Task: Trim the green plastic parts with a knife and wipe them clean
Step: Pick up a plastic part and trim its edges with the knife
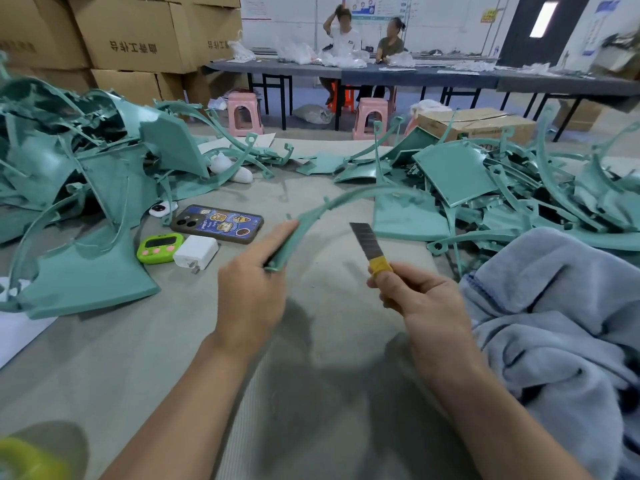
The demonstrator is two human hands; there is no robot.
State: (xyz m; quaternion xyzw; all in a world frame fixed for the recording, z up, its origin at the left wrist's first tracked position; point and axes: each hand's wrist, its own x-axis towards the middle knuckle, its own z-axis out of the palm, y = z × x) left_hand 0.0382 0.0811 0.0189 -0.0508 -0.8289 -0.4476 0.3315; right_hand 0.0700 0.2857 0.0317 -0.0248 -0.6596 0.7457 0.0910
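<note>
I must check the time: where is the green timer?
Head view, centre-left: the green timer lies on the table beside the white charger, just nearer than the phone.

parts (453, 171) teal. knife (369, 244): grey blade, yellow wrap. towel (554, 306) at 4 o'clock pale blue. timer (160, 248) lime, charger (195, 251) white, stools (240, 112) pink.

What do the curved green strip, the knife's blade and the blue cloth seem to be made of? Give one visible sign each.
The curved green strip: plastic, smooth satin finish; even colour, thin moulded tabs. The knife: blade probably steel, dull grey, scored into snap-off segments. The blue cloth: soft textile, perhaps microfibre; fuzzy nap, loose folds.
</note>
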